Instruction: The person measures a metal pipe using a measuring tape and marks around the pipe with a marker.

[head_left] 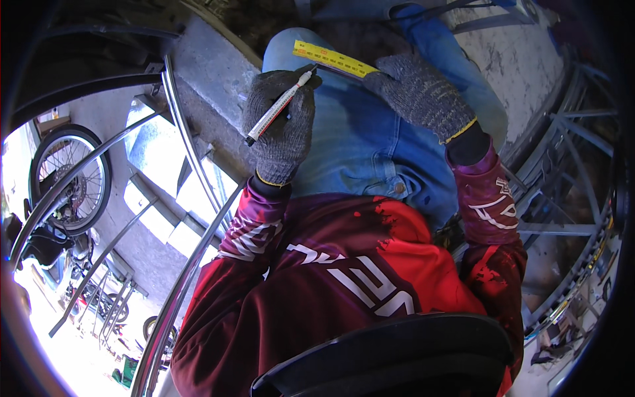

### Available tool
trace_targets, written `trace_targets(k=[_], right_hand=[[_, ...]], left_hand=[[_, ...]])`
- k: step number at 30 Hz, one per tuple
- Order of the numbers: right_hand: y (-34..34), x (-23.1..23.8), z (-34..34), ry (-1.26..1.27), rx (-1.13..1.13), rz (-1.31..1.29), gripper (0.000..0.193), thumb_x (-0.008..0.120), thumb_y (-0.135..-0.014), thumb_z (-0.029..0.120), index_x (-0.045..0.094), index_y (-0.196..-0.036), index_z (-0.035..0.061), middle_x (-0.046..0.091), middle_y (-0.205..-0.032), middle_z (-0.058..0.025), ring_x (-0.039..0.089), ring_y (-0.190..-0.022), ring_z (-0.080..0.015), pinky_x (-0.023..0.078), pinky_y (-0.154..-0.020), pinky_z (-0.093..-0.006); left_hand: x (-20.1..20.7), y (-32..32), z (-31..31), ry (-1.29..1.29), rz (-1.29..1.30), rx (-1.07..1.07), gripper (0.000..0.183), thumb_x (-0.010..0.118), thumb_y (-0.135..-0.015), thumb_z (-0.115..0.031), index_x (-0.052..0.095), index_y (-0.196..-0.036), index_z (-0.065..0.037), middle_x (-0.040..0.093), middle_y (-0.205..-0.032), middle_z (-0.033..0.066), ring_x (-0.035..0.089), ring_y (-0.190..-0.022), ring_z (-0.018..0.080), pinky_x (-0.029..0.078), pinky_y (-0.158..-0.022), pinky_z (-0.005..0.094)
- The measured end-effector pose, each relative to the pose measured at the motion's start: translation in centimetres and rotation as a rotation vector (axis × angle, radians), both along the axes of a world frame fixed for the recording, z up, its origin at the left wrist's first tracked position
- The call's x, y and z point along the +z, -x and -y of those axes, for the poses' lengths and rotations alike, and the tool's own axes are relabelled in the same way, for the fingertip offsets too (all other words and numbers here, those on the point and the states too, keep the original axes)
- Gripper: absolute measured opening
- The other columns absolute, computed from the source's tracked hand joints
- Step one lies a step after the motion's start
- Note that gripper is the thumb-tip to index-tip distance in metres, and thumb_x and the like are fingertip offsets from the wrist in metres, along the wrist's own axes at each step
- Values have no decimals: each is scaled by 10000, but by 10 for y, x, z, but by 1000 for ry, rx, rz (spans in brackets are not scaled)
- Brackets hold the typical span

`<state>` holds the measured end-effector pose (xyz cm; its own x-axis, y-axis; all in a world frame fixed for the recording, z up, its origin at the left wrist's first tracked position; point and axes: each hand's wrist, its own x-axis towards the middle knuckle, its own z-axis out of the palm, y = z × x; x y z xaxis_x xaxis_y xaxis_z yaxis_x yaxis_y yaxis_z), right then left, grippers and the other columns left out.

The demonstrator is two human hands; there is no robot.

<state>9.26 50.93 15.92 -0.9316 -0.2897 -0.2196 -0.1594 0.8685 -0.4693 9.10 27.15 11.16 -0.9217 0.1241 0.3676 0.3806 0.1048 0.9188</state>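
Grey floor (120, 198) w/ bike wheel (101, 192) at L — L hand (289, 137) pinching marker (276, 114), R hand (426, 99) gripping yellow tape (334, 61) end — gap btwn.

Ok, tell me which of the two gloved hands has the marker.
The left hand: the white marker slants across it, tip toward the tape. The right hand instead holds the yellow measuring tape.

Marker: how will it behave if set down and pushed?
The marker would probably roll, as it looks cylindrical. It is likely light, being slim and held in the left hand alone. It seems stiff, given its straight outline.
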Motion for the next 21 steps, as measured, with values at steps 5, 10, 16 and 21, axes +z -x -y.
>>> trace_targets(k=[5,10,16,21], right_hand=[[-3,-5,-3,21,19,-105,412,571,-954,409,651,-1045,15,641,-994,-219,626,-930,-388,505,-842,-489],[1,-4,-3,23,12,-22,412,572,-952,407,655,-1043,14,646,-989,-219,628,-946,-390,504,-839,-493],[-1,-2,-2,20,-29,-29,424,559,-956,428,663,-1041,26,650,-997,-215,632,-947,-392,506,-844,-492],[2,5,0,13,-36,41,424,557,-957,429,659,-1052,28,646,-1016,-215,629,-964,-389,504,-852,-494]], left_hand=[[9,2,-9,-43,-36,117,136,683,-863,-35,705,-993,-3,695,-917,128,662,-818,233,524,-695,322],[12,4,-4,149,-94,52,156,647,-921,-81,625,-1036,22,728,-949,160,653,-886,238,500,-820,352],[17,5,-7,174,-122,80,159,655,-920,-108,646,-998,31,713,-966,144,630,-878,245,491,-799,363],[15,3,-4,193,-55,65,156,655,-923,-102,630,-1011,24,702,-964,142,626,-887,234,490,-800,357]])
